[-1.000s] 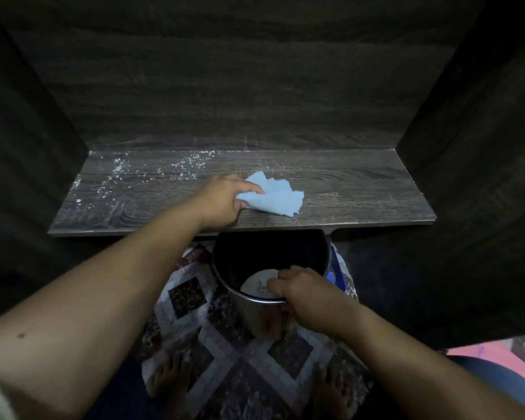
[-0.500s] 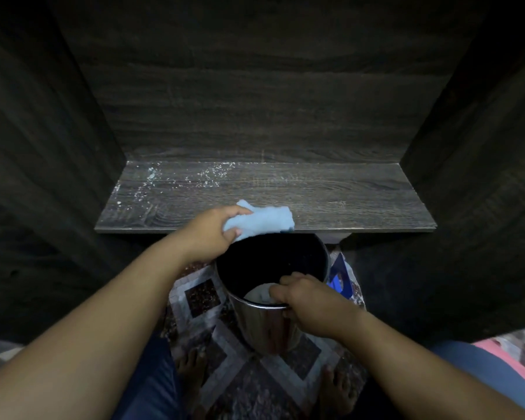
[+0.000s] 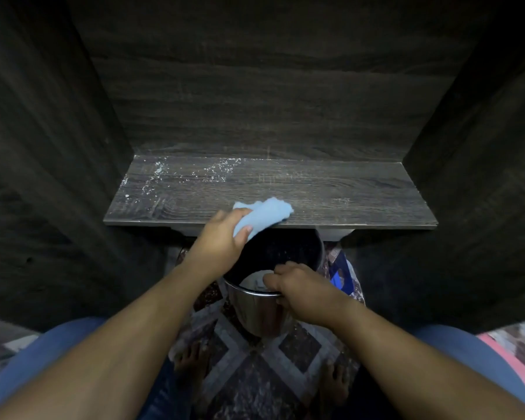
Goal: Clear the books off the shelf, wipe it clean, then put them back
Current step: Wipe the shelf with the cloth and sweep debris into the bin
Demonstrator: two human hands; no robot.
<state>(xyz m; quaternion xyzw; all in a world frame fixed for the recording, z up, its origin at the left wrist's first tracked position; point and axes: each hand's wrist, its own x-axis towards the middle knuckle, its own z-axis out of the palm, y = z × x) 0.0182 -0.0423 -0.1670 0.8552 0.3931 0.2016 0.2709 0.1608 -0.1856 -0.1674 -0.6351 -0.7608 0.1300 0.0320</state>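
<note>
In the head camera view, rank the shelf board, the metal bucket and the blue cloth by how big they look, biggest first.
1. shelf board, clearly widest.
2. metal bucket, though it sits nearer the camera, which inflates it.
3. blue cloth, bunched and partly covered by the left hand.

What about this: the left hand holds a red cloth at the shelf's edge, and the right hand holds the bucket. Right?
Not quite. The head view shows the cloth is light blue, not red. The left hand holds it at the shelf's edge, and the right hand holds the bucket.
</note>
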